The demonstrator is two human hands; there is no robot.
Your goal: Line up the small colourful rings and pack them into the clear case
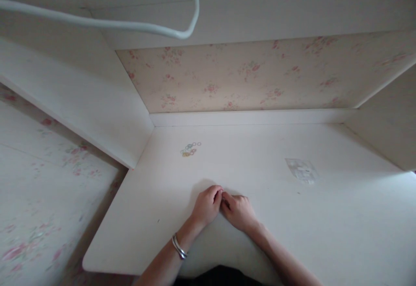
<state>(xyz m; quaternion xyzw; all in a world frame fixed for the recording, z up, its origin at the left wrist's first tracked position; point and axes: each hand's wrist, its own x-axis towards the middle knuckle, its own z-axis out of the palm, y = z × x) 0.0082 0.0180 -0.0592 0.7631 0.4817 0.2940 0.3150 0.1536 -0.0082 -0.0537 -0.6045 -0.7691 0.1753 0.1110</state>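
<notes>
My left hand [207,204] and my right hand [238,209] meet over the front middle of the white desk [156,190], fingertips touching. Both are closed in a pinch, and whatever lies between the fingers is hidden or too small to make out. A silver bangle [179,247] circles my left wrist. Beyond my left hand lies a small loose group of thin coloured rings [189,149], several of them overlapping. To the right, farther back than my right hand, a crumpled clear plastic bag [302,170] rests flat on the desk.
White panels [97,91] enclose the desk at left and right, with flowered wallpaper [234,78] behind. A white cable [130,26] hangs across the upper left. Small dark specks lie on the desktop. Its rounded front left corner [87,263] is in view.
</notes>
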